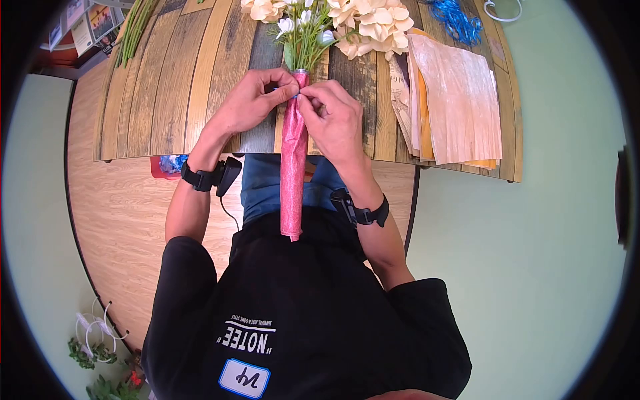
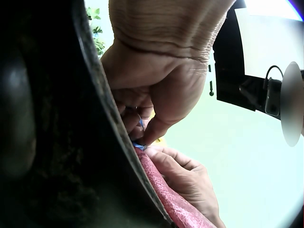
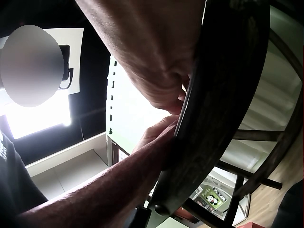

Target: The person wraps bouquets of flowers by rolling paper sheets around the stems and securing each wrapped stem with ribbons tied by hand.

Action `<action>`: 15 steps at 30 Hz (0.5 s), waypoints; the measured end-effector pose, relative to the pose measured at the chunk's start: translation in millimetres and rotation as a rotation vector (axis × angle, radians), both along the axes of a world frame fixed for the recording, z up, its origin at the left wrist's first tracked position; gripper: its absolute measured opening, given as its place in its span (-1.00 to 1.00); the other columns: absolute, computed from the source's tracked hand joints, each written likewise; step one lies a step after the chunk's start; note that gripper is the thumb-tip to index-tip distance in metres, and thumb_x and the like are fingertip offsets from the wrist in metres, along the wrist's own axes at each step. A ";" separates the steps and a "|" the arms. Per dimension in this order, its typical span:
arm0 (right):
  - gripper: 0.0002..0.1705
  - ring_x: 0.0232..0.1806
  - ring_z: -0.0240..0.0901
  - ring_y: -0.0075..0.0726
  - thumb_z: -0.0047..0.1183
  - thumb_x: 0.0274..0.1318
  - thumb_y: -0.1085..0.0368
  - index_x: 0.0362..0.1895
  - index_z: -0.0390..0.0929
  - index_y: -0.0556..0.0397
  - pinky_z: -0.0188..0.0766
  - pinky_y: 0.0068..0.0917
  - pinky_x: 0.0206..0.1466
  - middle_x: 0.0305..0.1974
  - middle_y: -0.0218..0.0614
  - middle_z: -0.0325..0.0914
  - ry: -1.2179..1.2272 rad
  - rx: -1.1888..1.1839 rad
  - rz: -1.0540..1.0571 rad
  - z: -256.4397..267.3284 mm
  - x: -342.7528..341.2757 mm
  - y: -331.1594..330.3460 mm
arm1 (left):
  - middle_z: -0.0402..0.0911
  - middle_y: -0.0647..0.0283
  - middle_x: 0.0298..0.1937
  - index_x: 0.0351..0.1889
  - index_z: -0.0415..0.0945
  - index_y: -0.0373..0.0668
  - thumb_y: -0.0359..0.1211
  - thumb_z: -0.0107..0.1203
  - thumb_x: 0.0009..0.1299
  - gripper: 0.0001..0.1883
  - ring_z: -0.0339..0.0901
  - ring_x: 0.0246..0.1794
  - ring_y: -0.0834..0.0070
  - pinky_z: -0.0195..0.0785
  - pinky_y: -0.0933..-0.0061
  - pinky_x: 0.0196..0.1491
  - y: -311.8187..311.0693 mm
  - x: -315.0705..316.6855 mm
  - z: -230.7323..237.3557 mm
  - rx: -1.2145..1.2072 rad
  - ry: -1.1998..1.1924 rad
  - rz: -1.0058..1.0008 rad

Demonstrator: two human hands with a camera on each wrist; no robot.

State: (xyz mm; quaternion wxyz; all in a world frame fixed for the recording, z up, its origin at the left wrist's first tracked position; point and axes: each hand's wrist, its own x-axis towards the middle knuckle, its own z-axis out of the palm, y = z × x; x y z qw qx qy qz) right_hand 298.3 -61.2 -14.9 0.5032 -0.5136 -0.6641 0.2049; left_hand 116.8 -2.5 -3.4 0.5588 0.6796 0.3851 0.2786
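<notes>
A long roll of pink wrapping paper (image 1: pixel 294 160) encloses the stems of an artificial bouquet, its lower end hanging past the table edge toward the person's lap. White flowers and green sprigs (image 1: pixel 305 33) come out of its top. Around the upper part of the roll runs a thin blue ribbon (image 2: pixel 139 146). My left hand (image 1: pixel 255 100) pinches the ribbon between thumb and fingers from the left side. On the other side my right hand (image 1: pixel 335 119) pinches at the same spot, fingertips almost meeting the left ones. The table edge hides much of both hands in the wrist views.
Large cream flowers (image 1: pixel 373 27) lie at the back of the wooden table (image 1: pixel 167 80). Sheets of wrapping paper (image 1: pixel 460 100) are stacked at right, with a tangle of blue ribbon (image 1: pixel 459 20) behind them. Green stems (image 1: pixel 135 30) lie at the far left.
</notes>
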 end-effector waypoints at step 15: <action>-0.90 -0.46 0.59 -0.19 0.29 0.07 0.41 -0.31 0.63 0.11 0.50 -0.34 -0.38 -0.34 -0.26 0.56 -0.001 -0.046 0.016 0.6 -0.6 0.9 | 0.62 0.38 -0.28 -0.17 0.62 -0.29 -0.32 0.14 0.53 -0.81 0.46 -0.19 0.66 0.36 0.52 -0.04 -4.3 -0.8 1.7 0.077 0.091 0.021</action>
